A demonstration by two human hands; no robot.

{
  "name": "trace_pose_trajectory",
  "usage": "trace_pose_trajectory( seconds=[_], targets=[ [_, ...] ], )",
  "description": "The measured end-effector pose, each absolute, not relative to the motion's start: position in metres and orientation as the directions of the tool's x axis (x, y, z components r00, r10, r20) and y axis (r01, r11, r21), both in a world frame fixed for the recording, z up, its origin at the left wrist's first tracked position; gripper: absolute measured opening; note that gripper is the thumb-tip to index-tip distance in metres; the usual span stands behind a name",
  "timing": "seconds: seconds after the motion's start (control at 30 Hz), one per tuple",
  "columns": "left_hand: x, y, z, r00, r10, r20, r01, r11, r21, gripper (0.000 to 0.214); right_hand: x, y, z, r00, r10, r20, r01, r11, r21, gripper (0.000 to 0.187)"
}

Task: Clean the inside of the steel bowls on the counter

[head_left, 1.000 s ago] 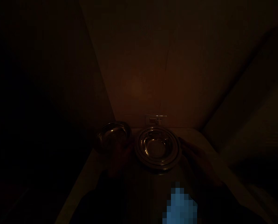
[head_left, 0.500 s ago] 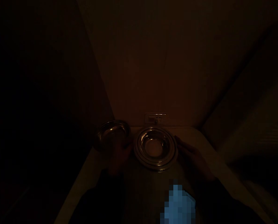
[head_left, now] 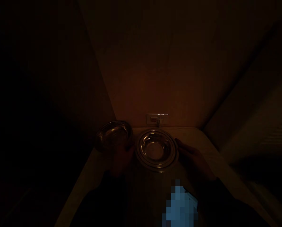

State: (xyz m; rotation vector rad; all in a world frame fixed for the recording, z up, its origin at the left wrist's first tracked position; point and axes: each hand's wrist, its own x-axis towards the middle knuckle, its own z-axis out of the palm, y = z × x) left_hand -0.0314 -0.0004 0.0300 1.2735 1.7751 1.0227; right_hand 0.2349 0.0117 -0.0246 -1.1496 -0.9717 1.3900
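A stack of round shiny metal dishes with broad rims (head_left: 157, 165) stands near the wall in dim light. My right hand (head_left: 195, 157) lies along the right side of this stack, fingers stretched out and tips at the rim. To the left, a wide shiny metal bowl (head_left: 114, 132) sits slightly tilted. Just in front of that bowl is my left hand (head_left: 122, 157), its thumb side towards the stack. Its fingers are too dark to make out, and I cannot tell whether it touches the bowl.
Both forearms rest over a pale tabletop (head_left: 207, 145). At the front lies a lit phone-like device (head_left: 182, 206), its screen pixelated. Behind the stack, a socket plate (head_left: 157, 119) with something plugged in is set in the wall. A dark gap lies left of the table.
The stack of metal dishes has shifted very slightly left, and my right hand's fingertips have moved left with it. My left hand stays nearly in place.
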Motion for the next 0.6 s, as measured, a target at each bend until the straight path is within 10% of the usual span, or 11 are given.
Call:
trace_pose_trajectory(
  seconds=[0.6],
  targets=[
    [-0.031,-0.001,0.027,-0.253,0.965,-0.074,0.38,0.169,0.909,0.028,0.231,0.009,-0.013,-0.01,0.993,-0.115,-0.162,-0.115,-0.98,0.035]
  ],
)
